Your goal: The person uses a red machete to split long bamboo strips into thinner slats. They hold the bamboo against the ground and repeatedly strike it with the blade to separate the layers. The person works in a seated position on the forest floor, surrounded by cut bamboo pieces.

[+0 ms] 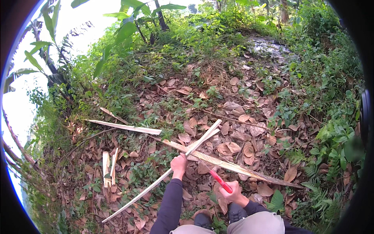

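Observation:
My left hand (pixel 179 164) grips a long pale split wooden strip (pixel 156 183) that runs from lower left to upper right, where its end forks in two. My right hand (pixel 232 192) holds a knife by its red handle (pixel 221 181), with the blade lying against the strip near a wider wooden slat (pixel 230 166). That slat lies on the leafy ground and crosses under the strip. Dark long sleeves cover both forearms, and my knees show at the bottom edge.
Another pale slat (pixel 124 126) lies on the ground at the left, with short cut wood pieces (pixel 109 167) below it. Dry brown leaves cover the soil. Green shrubs, ferns and broad-leaved plants ring the patch on a slope.

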Action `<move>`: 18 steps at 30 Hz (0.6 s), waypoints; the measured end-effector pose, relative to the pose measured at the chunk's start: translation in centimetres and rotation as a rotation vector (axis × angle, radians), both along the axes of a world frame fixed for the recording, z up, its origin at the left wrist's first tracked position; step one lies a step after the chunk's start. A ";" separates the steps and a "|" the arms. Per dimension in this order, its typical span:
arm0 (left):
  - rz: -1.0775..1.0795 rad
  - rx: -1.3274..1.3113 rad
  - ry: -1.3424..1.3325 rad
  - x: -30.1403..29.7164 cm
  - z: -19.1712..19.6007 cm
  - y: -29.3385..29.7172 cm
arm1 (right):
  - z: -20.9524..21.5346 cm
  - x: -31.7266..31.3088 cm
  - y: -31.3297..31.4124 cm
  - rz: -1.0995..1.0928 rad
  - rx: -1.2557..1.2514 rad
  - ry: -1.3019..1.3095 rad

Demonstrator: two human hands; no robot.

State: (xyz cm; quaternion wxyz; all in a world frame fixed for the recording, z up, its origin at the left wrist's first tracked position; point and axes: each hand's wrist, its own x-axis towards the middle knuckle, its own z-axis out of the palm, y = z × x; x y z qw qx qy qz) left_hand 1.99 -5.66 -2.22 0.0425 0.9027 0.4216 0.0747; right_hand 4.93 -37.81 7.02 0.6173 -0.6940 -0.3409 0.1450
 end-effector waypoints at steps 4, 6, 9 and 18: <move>0.044 -0.030 -0.014 -0.3 0.0 0.0 | 0.4 0.7 -0.3 -0.019 -0.051 0.145; 0.037 -0.001 -0.026 0.0 0.0 -0.1 | 0.4 0.3 -2.5 0.021 -0.067 0.080; 0.038 0.083 -0.035 -0.2 -0.5 -0.4 | 0.6 0.0 -3.1 0.047 -0.042 0.042; 0.052 0.034 -0.054 0.1 -0.1 0.4 | -0.1 1.1 -0.1 0.150 -0.053 0.175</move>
